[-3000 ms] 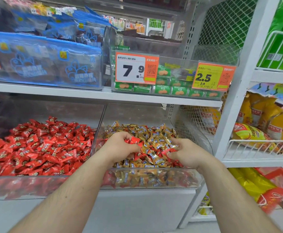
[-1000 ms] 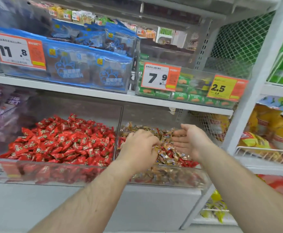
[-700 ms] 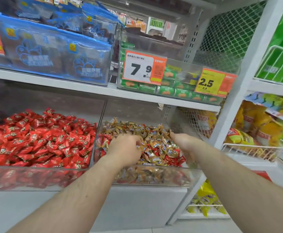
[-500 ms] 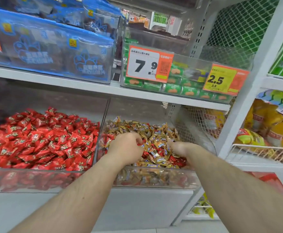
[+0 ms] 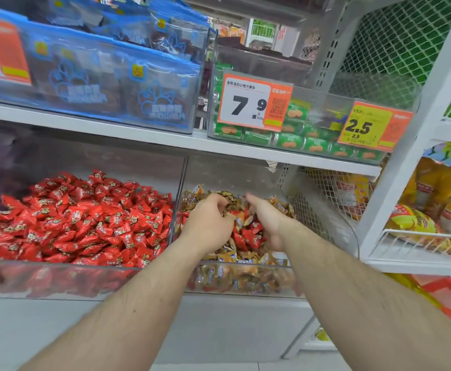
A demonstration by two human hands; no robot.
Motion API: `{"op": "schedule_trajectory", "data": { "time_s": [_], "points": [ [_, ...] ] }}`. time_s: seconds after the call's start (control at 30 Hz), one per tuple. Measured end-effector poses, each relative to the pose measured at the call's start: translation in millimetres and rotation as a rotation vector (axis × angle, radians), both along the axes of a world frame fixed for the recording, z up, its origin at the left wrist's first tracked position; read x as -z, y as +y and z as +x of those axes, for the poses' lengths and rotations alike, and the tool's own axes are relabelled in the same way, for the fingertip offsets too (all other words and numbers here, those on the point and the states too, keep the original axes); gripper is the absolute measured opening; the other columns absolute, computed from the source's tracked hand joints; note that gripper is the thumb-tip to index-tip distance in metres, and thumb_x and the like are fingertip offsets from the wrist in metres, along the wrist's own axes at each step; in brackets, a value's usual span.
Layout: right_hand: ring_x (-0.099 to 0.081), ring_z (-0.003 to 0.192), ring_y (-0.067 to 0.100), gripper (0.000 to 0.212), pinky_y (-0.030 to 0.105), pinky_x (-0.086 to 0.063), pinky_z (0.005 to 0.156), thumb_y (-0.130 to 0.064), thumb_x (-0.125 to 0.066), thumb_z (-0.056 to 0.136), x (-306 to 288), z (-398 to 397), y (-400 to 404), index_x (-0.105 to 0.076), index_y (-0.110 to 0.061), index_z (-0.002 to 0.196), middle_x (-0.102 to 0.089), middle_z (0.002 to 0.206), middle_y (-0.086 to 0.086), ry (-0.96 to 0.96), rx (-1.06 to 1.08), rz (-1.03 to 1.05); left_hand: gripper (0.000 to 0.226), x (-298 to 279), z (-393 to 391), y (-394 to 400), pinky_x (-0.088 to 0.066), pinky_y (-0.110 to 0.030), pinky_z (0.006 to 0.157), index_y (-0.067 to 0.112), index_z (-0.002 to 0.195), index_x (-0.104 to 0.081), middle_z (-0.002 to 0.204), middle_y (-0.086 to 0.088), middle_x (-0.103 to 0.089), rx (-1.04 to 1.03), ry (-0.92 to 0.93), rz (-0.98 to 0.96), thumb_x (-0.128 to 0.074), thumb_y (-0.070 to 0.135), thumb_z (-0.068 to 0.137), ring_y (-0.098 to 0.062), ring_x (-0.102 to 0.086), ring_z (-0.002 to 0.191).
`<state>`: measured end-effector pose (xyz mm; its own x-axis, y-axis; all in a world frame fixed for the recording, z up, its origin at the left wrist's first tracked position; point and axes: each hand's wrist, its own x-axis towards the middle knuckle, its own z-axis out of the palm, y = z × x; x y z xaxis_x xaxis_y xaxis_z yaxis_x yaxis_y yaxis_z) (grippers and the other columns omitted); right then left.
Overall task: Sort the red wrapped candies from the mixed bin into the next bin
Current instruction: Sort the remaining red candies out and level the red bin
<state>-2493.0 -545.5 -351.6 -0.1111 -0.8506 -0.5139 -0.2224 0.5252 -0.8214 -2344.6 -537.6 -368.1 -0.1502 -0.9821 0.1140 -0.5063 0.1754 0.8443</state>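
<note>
Above my hands, tags read "7.9" (image 5: 253, 101) and "2.5" (image 5: 371, 127). My left hand (image 5: 209, 223) curls into the mixed bin (image 5: 245, 279); grip unclear. My right hand (image 5: 268, 220) lies open. Red candies (image 5: 248, 234) sit between them; red bin (image 5: 58, 277) lies left.

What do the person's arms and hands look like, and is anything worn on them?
Both forearms are bare up to the frame edge, with no sleeves in view and fine hair along them. The left hand and the right hand carry no gloves, and no watch, ring or bracelet shows on them.
</note>
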Motion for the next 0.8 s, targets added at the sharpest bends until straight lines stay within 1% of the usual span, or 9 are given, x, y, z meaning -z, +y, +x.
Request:
{"op": "schedule_trajectory", "data": {
  "time_s": [0.07,0.13,0.2,0.27,0.37,0.5,0.63,0.7,0.8],
  "points": [
    [-0.051,0.125,0.027,0.077,0.049,-0.037,0.102,-0.071,-0.035,0.093,-9,12,6,-0.036,-0.018,0.149,-0.053,0.137,0.007,0.069,-0.084,-0.043,0.037,-3,2,1,-0.049,-0.029,0.078,0.019,0.128,-0.052,0.125,0.002,-0.054,-0.016,0.033,0.001,-0.053,0.013,0.092,-0.015,-0.058,0.098],
    [-0.051,0.119,0.027,0.082,0.048,-0.038,0.103,-0.077,-0.037,0.088,-15,15,13,-0.047,-0.018,0.142,-0.057,0.124,0.006,0.068,-0.182,-0.073,0.038,-6,5,3,-0.046,-0.026,0.074,0.018,0.127,-0.052,0.126,0.001,-0.054,-0.01,0.042,0.001,-0.05,0.007,0.09,-0.012,-0.057,0.094],
    [-0.034,0.14,0.031,0.091,0.058,-0.025,0.113,-0.088,-0.038,0.075,-21,12,25,-0.052,-0.027,0.14,-0.046,0.145,0.006,0.079,-0.288,-0.064,0.04,-9,10,5,-0.044,-0.026,0.069,0.02,0.124,-0.054,0.124,0.001,-0.055,0.002,0.024,0.004,-0.046,0.003,0.088,-0.013,-0.057,0.092],
    [-0.028,0.145,0.03,0.092,0.062,-0.022,0.114,-0.092,-0.034,0.071,-24,2,37,-0.05,-0.034,0.141,-0.035,0.156,0.0,0.129,-0.323,-0.085,0.04,-12,15,8,-0.049,-0.029,0.065,0.023,0.12,-0.056,0.119,0.002,-0.055,0.015,0.004,0.023,-0.043,0.001,0.088,-0.016,-0.06,0.087],
    [-0.048,0.131,0.024,0.074,0.056,-0.043,0.101,-0.081,-0.027,0.085,-29,-18,56,-0.058,-0.033,0.133,-0.048,0.146,-0.008,0.184,-0.174,-0.184,0.037,-13,19,9,-0.05,-0.029,0.064,0.024,0.113,-0.057,0.116,0.003,-0.055,0.04,-0.032,0.033,-0.044,0.0,0.089,-0.014,-0.061,0.08],
    [-0.068,0.095,0.02,0.049,0.043,-0.055,0.085,-0.058,-0.046,0.096,-20,-33,66,-0.066,-0.017,0.114,-0.068,0.112,0.003,0.279,0.018,-0.276,0.026,-11,19,8,-0.042,-0.018,0.059,0.029,0.097,-0.061,0.097,0.011,-0.06,0.121,-0.132,0.009,-0.05,0.006,0.089,-0.007,-0.058,0.077],
    [-0.066,0.067,0.017,0.029,0.033,-0.051,0.069,-0.036,-0.069,0.087,-8,-27,65,-0.071,-0.008,0.09,-0.072,0.084,0.01,0.524,-0.036,-0.279,0.029,-5,16,7,-0.049,-0.023,0.082,0.035,0.096,-0.067,0.098,0.014,-0.063,0.298,-0.41,-0.009,-0.059,0.012,0.082,-0.012,-0.062,0.099],
    [-0.06,0.061,0.016,0.026,0.029,-0.048,0.061,-0.035,-0.076,0.079,-3,-20,60,-0.073,-0.01,0.085,-0.067,0.072,0.004,0.574,-0.112,-0.201,0.034,-1,16,1,-0.046,-0.03,0.098,0.042,0.101,-0.068,0.106,0.018,-0.064,0.395,-0.546,-0.021,-0.063,0.019,0.077,-0.01,-0.057,0.109],
    [-0.057,0.061,0.013,0.03,0.026,-0.048,0.059,-0.034,-0.082,0.067,2,-11,52,-0.074,-0.013,0.087,-0.064,0.07,-0.003,0.64,-0.225,-0.121,0.032,-3,17,-7,-0.037,-0.033,0.106,0.047,0.107,-0.067,0.116,0.023,-0.063,0.478,-0.634,0.002,-0.072,0.037,0.077,-0.006,-0.053,0.116]
  ]
}}
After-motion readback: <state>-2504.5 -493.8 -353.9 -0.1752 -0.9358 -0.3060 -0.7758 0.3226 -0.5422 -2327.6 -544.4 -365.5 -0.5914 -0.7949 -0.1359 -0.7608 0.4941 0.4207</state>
